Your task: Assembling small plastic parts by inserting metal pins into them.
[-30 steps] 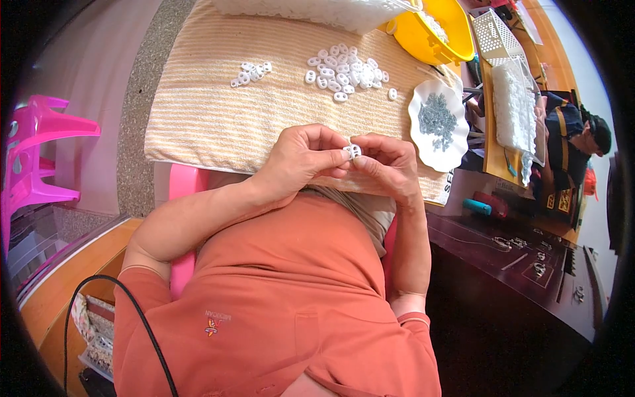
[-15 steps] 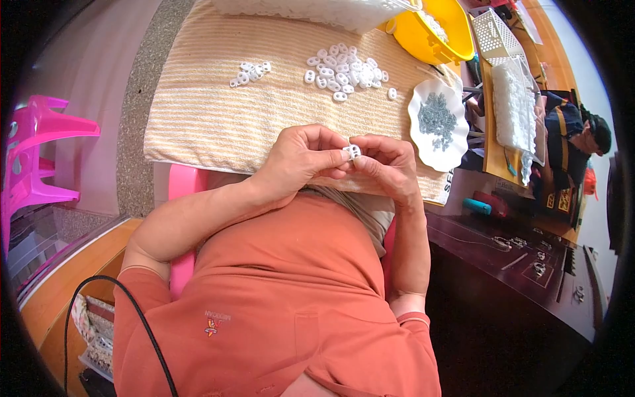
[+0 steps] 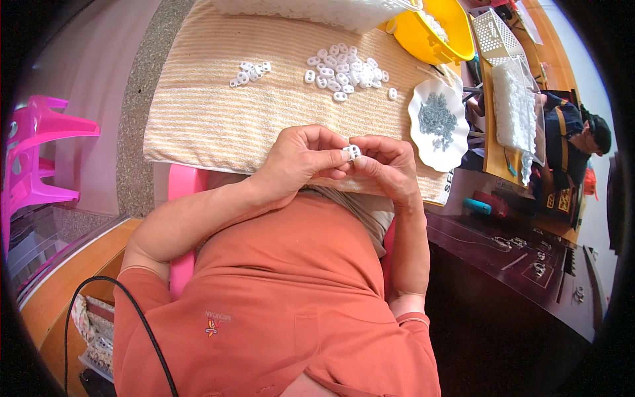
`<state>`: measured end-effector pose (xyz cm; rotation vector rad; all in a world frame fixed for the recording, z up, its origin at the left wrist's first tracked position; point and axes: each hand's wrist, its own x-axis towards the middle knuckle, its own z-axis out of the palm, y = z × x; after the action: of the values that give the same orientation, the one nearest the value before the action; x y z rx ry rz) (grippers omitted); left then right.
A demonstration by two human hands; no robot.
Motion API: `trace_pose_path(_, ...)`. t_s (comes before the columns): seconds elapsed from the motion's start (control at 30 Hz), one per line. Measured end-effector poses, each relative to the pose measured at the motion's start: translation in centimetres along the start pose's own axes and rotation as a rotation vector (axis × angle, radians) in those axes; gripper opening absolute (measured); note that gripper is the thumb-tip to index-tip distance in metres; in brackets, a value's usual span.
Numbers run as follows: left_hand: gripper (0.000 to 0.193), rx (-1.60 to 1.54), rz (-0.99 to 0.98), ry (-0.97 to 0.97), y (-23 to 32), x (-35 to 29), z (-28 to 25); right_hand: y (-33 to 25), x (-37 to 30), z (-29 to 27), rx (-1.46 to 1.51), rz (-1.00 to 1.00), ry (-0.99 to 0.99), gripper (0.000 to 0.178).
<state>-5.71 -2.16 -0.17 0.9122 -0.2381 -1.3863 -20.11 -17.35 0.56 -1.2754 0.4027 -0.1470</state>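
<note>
Between the fingertips of both hands is a small white oval plastic piece with two holes (image 3: 352, 152). My left hand (image 3: 307, 155) pinches its left side, thumb on top. From the right, my right hand (image 3: 387, 162) grips the same piece between thumb and fingers. Both hands are over the near edge of a striped towel (image 3: 211, 112). Farther off lies a loose pile of similar white two-hole pieces (image 3: 344, 69), and to its left a smaller cluster of white pieces (image 3: 248, 74). A scalloped white dish (image 3: 423, 149) of small grey-clear parts (image 3: 436, 119) sits beyond my right hand.
A yellow bin (image 3: 413, 33) and a clear container of white pieces (image 3: 317, 13) stand at the far side. A pink stool (image 3: 46, 152) is at left. On the right, another person (image 3: 572, 139) sits by a bench with a clear tray (image 3: 512, 109).
</note>
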Motion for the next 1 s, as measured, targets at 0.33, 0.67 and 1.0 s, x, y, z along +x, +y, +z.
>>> trace_pose_path(0.33,0.013,-0.023,-0.013,0.025,0.0,-0.1,0.0,0.3,0.0,-0.1,-0.012,-0.016,-0.019,0.029)
trace_pose_path(0.67,0.011,-0.067,0.003,-0.004,0.0,0.2,-0.1,0.9,0.1,0.1,0.016,-0.064,0.026,0.029)
trace_pose_path(1.0,0.013,-0.163,-0.042,-0.069,0.4,0.1,0.1,1.0,0.2,0.2,0.056,-0.1,0.016,0.028)
